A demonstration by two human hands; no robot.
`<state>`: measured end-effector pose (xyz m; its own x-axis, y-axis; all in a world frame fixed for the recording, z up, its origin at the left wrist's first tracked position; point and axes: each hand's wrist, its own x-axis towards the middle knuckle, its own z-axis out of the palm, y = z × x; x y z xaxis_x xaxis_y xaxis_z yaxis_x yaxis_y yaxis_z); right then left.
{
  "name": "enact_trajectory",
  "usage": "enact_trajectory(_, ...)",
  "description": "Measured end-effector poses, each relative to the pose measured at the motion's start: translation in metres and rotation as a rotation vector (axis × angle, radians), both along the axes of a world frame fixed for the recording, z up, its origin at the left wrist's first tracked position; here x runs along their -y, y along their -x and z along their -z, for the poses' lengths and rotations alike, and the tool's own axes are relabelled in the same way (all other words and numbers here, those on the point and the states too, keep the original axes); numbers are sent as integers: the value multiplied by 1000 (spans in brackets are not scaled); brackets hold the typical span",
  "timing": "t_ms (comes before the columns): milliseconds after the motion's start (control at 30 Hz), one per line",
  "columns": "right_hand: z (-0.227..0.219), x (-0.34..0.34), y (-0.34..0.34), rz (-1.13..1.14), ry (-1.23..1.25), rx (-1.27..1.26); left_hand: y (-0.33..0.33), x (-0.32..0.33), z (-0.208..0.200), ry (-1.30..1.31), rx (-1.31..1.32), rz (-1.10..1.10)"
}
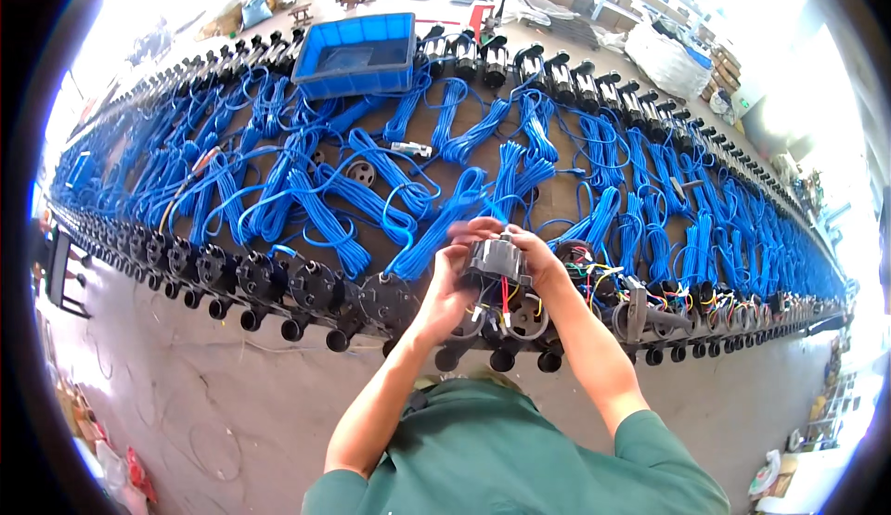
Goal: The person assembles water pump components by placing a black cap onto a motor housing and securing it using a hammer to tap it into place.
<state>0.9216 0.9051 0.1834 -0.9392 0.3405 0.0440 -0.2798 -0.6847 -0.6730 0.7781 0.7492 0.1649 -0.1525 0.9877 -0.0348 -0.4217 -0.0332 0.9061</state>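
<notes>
Between my two hands, over the near edge of the table, is a dark grey round plastic housing (498, 257) with red and white wires hanging from its underside. My left hand (454, 276) grips its left side, its fingertips a little blurred. Around the right and top side wraps my right hand (535, 253). A blue cable bundle (455, 211) lies just beyond, and a blue cord runs up to the top of the housing. Below it, an open motor unit (527, 315) sits in the near row, partly hidden by the hanging wires and my hands.
Coiled blue cables (316, 213) cover the long table. Black capped units (316, 285) line the near edge to the left; opened ones with coloured wires (705, 302) continue right. A blue plastic bin (357, 56) stands at the far side beside a row of metal-bodied pumps (557, 74). A hand tool (639, 309) lies nearby.
</notes>
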Motion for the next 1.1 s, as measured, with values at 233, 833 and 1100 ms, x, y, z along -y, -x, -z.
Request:
enact_trajectory(233,38,-21,-7,-151,-15,-80,5,-20,16,312,376,134)
enact_trajectory(833,31,-4,30,49,88,-86,34,4,41,112,546,550)
enact_trajectory(1100,11,-6,13,55,-381,161,26,9,33,211,-86,515)
